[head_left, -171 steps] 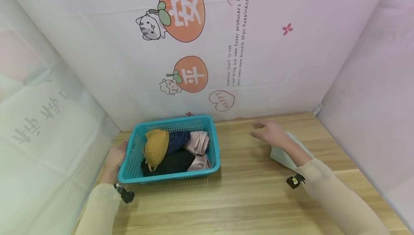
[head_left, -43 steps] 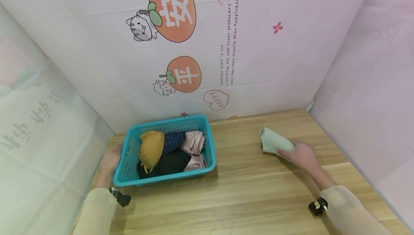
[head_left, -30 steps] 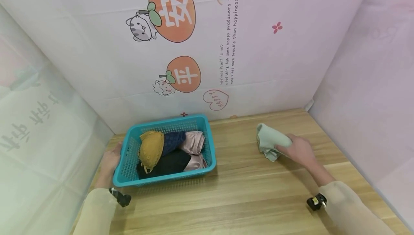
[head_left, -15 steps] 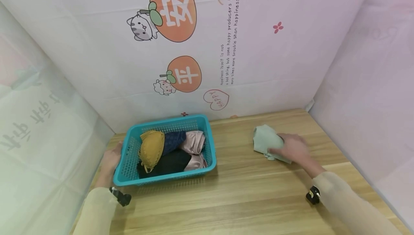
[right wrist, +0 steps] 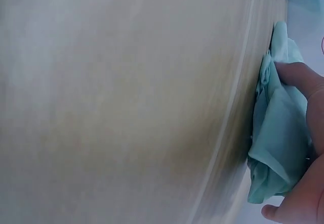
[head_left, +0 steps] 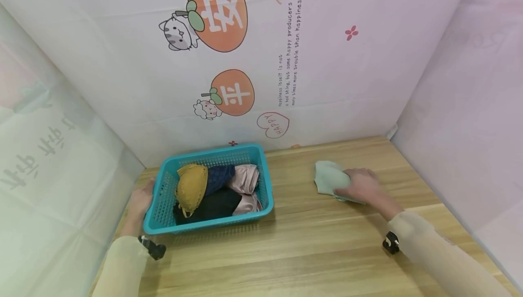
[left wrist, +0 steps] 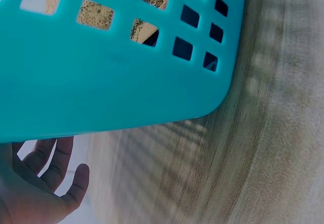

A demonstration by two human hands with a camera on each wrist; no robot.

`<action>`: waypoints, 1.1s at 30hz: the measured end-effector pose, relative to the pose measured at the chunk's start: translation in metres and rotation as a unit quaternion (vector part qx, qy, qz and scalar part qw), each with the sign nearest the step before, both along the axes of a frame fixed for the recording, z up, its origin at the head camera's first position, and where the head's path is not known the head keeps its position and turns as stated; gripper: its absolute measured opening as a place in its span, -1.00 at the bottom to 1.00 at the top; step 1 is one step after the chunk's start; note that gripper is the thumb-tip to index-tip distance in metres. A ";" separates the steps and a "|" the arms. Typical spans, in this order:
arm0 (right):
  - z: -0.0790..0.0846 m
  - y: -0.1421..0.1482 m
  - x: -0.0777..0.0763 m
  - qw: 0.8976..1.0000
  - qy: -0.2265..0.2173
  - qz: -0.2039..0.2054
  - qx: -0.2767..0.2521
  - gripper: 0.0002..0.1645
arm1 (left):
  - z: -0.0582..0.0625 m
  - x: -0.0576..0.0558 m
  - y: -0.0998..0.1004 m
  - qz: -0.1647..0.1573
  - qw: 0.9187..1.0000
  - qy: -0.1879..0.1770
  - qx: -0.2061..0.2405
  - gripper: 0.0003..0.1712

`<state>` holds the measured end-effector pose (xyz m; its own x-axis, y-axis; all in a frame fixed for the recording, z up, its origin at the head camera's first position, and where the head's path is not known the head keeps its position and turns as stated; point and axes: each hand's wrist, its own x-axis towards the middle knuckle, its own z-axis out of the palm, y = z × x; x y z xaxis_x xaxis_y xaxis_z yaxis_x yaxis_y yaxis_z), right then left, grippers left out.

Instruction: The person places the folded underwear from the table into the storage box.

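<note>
My right hand point(head_left: 359, 185) grips a pale green folded garment point(head_left: 330, 176) low over the right part of the table. In the right wrist view the thumb presses into the folds of this garment point(right wrist: 281, 133), and the other fingers are partly hidden behind it. On the left, a turquoise plastic basket point(head_left: 267, 183) has my left hand point(head_left: 140, 200) at its left side. Seen from the left wrist, that hand point(left wrist: 43, 183) has loosely bent fingers beside the basket wall point(left wrist: 101, 82), some tips hidden behind it.
In the basket lie a mustard-yellow bra point(head_left: 192, 188), a navy garment point(head_left: 219, 180), a black one point(head_left: 214, 206) and pink satin pieces point(head_left: 245, 179). A printed cloth wall point(head_left: 327, 83) stands behind the wooden table point(head_left: 286, 251), with white side walls left and right.
My right hand has taken hold of the pale green garment, folded it over and moved it left towards the basket. The left hand and the basket stay in place.
</note>
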<state>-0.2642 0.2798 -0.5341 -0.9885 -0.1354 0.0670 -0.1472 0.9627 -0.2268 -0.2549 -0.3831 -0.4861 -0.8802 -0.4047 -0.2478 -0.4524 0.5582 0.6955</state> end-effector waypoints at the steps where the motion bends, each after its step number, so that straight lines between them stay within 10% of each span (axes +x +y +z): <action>1: -0.001 -0.001 0.000 1.000 0.006 0.006 -0.003 -0.07 | 0.000 0.000 0.000 0.000 1.000 -0.001 0.000 0.11; 8: -0.006 -0.006 0.003 0.998 0.048 0.035 -0.022 -0.39 | -0.002 0.000 0.001 -0.005 1.000 -0.001 -0.010 0.12; 33: 0.021 -0.031 0.005 0.990 0.072 0.020 -0.122 -0.37 | 0.001 0.002 0.001 -0.020 1.000 0.008 -0.007 0.10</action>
